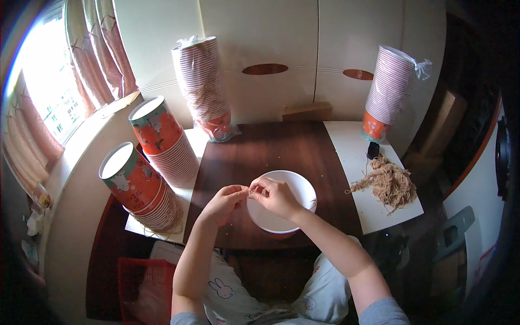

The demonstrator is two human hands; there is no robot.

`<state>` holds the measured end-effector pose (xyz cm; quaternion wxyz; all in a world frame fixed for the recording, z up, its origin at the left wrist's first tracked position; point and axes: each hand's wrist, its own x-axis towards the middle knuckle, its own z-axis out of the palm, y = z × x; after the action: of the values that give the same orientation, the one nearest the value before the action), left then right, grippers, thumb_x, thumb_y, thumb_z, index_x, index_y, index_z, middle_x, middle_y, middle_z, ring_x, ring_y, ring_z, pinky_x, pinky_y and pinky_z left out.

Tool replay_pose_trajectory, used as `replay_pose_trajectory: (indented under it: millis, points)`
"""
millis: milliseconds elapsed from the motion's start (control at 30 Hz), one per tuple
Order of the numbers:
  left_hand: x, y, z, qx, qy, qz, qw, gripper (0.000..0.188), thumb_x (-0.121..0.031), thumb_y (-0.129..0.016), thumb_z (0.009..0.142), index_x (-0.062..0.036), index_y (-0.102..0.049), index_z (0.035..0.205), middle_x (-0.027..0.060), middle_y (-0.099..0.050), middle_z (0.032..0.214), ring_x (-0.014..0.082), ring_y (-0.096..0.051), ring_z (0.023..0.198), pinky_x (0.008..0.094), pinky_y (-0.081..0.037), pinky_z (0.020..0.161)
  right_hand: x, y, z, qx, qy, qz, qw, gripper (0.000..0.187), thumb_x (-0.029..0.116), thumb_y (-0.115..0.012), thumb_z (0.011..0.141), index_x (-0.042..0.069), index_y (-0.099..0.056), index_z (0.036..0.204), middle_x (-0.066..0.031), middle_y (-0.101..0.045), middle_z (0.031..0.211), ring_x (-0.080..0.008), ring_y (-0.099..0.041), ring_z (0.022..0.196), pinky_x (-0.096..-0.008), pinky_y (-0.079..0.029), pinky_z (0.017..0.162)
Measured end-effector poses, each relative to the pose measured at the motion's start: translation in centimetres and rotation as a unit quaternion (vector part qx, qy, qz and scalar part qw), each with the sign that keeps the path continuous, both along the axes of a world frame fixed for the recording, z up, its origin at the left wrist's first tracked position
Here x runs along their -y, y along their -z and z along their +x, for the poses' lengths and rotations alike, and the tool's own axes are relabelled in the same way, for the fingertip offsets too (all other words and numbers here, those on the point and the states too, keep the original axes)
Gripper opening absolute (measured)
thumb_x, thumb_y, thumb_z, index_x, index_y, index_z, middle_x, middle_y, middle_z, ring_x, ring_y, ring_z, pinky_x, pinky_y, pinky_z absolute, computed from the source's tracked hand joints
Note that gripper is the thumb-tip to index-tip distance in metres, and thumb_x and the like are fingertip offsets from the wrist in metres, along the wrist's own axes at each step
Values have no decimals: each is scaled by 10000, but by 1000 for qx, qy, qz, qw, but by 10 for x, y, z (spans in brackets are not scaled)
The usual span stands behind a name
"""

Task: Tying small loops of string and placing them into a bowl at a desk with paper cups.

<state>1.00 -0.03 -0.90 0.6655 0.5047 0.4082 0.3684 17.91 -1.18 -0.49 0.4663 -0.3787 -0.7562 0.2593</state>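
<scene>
A white-lined paper bucket [295, 187] stands mouth up on the table in front of me, a little orange showing low on its outside. At its left rim my left hand [226, 205] and my right hand [275, 199] meet, fingertips pinched together. Whatever is between them is too small to make out; it may be a thin strand. The right hand and wrist reach over the bucket's mouth and cover part of it. On the bucket's right rim sits a small dark strand-like bit. A heap of tan string [391, 186] lies on the white board to the right.
Two upside-down stacks of orange buckets, a nearer stack [142, 189] and a farther stack [165, 143], lean on the left. Tall plastic-wrapped stacks rise at the back left [201, 81] and back right [387, 92]. A small black object [373, 150] touches the string heap. A red crate [142, 287] is below left.
</scene>
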Motion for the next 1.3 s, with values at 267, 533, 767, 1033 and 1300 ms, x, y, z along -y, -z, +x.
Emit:
replay_pose_trajectory:
  millis: [267,533,767,1033,1300]
  points:
    - [-4,5,-2,37,23,2,999,135,-177,-539,826,-65,-585,885,-35,-552,779,40,-449,676,186,-331,588,-2,3,1,32,32,109,993,57,55,-628,729,45,-598,777,-69,-593,718,-184,-596,666,-267,-462,567]
    - [-1,6,1,-138,-26,278,950,123,-68,-579,783,20,-579,870,10,-577,799,67,-514,741,204,-415,665,-5,3,2,-20,33,25,999,71,100,-610,737,34,-589,754,-102,-593,709,-248,-589,649,-323,-450,566]
    - [0,-3,9,-89,-50,192,976,112,-85,-575,797,21,-572,831,15,-573,739,59,-511,684,186,-416,620,-7,7,4,14,31,0,999,64,55,-568,781,1,-600,796,-89,-625,734,-170,-608,680,-272,-473,612]
    - [-3,1,8,1,-97,227,969,85,-34,-562,786,3,-553,862,12,-556,758,57,-505,705,187,-415,632,-5,8,3,16,26,-24,999,77,85,-573,761,30,-608,801,-112,-630,756,-240,-619,716,-325,-479,625]
    - [1,-6,3,32,-52,186,981,127,-10,-560,754,4,-541,879,9,-546,757,63,-508,715,197,-424,652,-6,4,4,-2,28,-79,996,87,78,-573,789,9,-606,832,-83,-637,769,-145,-607,714,-270,-476,651]
